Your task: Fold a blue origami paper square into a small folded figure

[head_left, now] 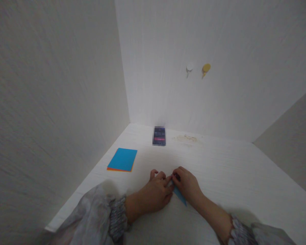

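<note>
A folded piece of blue paper (180,196) lies on the white table between my hands, its narrow point toward me. My left hand (156,191) rests on the left side of the paper, with its fingers closed at the upper part. From the right, my right hand (187,183) pinches the paper's far tip between thumb and fingers. Both hands meet there and hide most of the upper part of the fold.
To the left lies a stack of square paper (122,159), blue on top with orange edges below. A dark blurred phone-like object (159,136) sits near the back wall. A white hook (189,68) and a yellow hook (206,68) are on that wall. Walls rise on both sides.
</note>
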Available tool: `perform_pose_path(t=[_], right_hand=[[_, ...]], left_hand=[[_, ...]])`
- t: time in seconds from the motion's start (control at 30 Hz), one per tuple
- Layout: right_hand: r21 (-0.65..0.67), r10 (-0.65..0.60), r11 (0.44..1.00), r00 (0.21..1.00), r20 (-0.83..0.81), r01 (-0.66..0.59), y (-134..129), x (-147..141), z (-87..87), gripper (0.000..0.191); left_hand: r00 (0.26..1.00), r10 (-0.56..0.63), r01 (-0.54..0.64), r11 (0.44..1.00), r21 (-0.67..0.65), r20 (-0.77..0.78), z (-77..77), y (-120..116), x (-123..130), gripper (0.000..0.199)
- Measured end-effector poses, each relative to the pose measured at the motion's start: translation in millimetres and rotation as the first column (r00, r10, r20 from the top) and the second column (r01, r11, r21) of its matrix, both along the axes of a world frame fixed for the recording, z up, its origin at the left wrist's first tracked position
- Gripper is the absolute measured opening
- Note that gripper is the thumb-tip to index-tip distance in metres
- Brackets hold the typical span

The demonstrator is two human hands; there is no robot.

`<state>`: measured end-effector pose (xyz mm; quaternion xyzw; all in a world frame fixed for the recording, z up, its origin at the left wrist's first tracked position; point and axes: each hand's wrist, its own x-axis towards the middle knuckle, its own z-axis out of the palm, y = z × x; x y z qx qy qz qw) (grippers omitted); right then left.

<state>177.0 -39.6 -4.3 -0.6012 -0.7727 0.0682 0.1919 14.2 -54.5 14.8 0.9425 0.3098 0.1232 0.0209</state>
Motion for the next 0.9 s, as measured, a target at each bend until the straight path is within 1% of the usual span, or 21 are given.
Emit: perform_pose_path(t=[0.13, 0.27, 0.43, 0.67, 0.9], right_hand=[[0.0, -0.009, 1.0, 1.0, -0.006, 0.009, 3.8, 0.8, 0.4, 0.012], [-0.031, 0.023, 0.999, 0.998, -0.066, -0.025, 6.1, 4.7, 0.8, 0.015], [-0.001, 0.062, 0.998, 0.993, -0.102, -0.062, 0.8, 7.3, -1.1, 0.013], [-0.02, 0.035, 0.999, 0.995, -0.092, -0.037, 0.6, 4.9, -0.3, 0.015], [-0.031, -0.023, 0.999, 0.997, -0.076, 0.02, 3.5, 1.4, 0.2, 0.014]], left_hand=[[1.0, -0.001, 0.001, 1.0, -0.001, 0.006, -0.1, 0.0, 0.8, 0.025], [1.0, 0.009, -0.009, 1.0, 0.013, -0.006, -1.1, 0.0, 1.0, 0.025], [1.0, 0.006, -0.005, 1.0, 0.026, -0.024, -2.2, 1.0, -0.1, 0.025], [0.999, -0.005, 0.006, 1.0, 0.023, -0.046, 1.4, 1.7, -0.9, 0.025], [0.999, 0.0, 0.001, 1.0, 0.027, -0.041, 3.7, 0.0, 0.4, 0.026]])
